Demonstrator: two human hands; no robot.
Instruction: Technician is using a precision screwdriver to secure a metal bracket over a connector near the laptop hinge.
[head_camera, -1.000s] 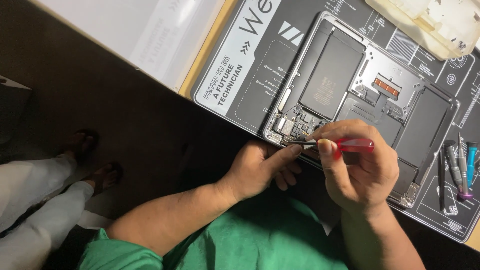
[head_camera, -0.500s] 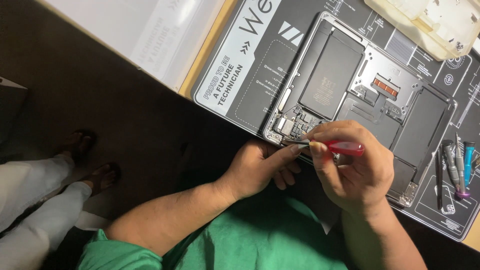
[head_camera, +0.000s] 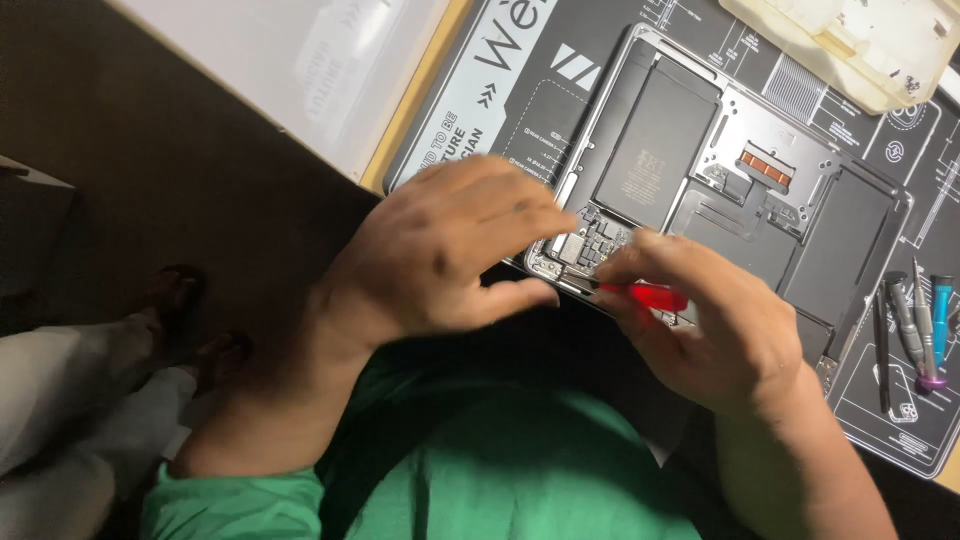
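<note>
The right hand (head_camera: 725, 325) is clamped on a red-handled screwdriver (head_camera: 650, 296), thumb and fingers wrapped round the handle, its metal tip pointing left toward the small circuit board (head_camera: 592, 243) at the near corner of the opened laptop (head_camera: 740, 190). The laptop lies bottom-up with its cover off, dark battery cells showing on either side of a silver centre plate, and it rests on a dark printed work mat (head_camera: 520, 90) at the edge of a wooden table (head_camera: 415, 100). The left hand (head_camera: 440, 250) holds nothing: it hovers blurred above the laptop's near corner with fingers spread and extended, thumb reaching toward the screwdriver tip; whether it touches the casing cannot be told. To the right of the laptop, on the mat, lie several slim tools (head_camera: 915, 320), one with a blue handle and one with a purple cap. A pale plastic tray (head_camera: 850, 45) sits beyond the laptop at the top edge
</note>
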